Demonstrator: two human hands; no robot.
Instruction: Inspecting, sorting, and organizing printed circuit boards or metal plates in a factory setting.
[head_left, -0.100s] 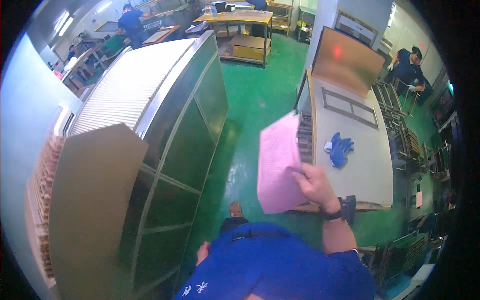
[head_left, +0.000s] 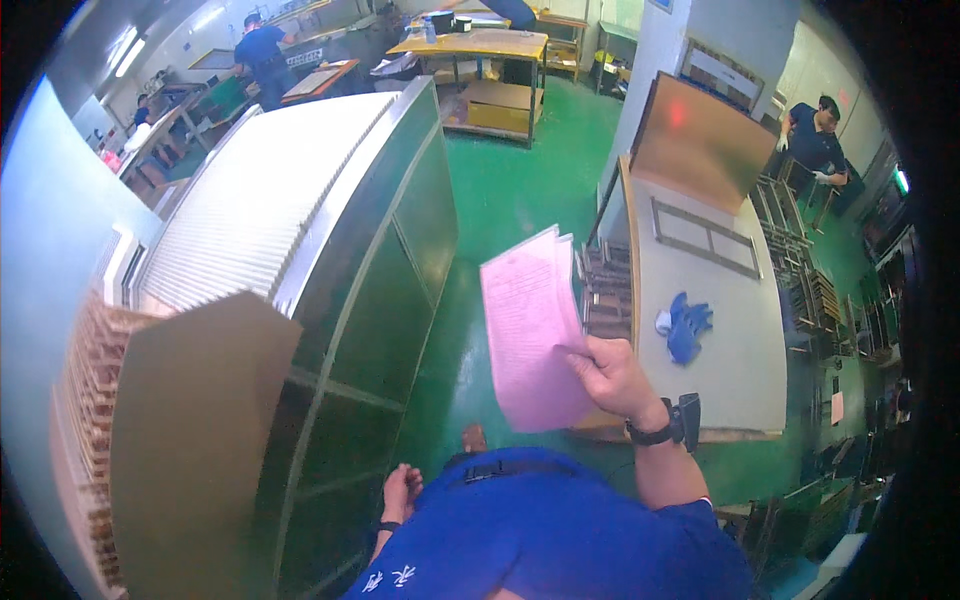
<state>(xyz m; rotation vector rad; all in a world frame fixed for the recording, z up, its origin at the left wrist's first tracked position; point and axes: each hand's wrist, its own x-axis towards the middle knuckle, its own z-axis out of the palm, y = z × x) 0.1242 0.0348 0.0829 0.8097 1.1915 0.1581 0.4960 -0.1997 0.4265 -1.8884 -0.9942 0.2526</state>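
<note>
My right hand (head_left: 612, 378) is closed on a thin stack of pink paper sheets (head_left: 530, 330), the thumb pressed on the near right edge. The sheets stand tilted above the green floor, their far corners slightly fanned and their lines of print too small to read. My left hand (head_left: 402, 490) hangs low beside my body, close to the dark green side of a large cabinet (head_left: 365, 340). Its fingers are loosely bent and slightly apart, with nothing visible in them.
On the right, a white-topped table (head_left: 730, 370) bears blue gloves (head_left: 686, 328), a metal frame (head_left: 705, 237) and a leaning copper-coloured panel (head_left: 700, 140). A brown board (head_left: 190, 440) stands at left. Ahead is a yellow-topped workbench (head_left: 470, 44). A co-worker (head_left: 815, 145) handles metal frames at far right.
The pink sheets and my right hand have shifted a little to the left. More of my left hand and its wrist has come into view. The surroundings sit slightly lower in the picture.
</note>
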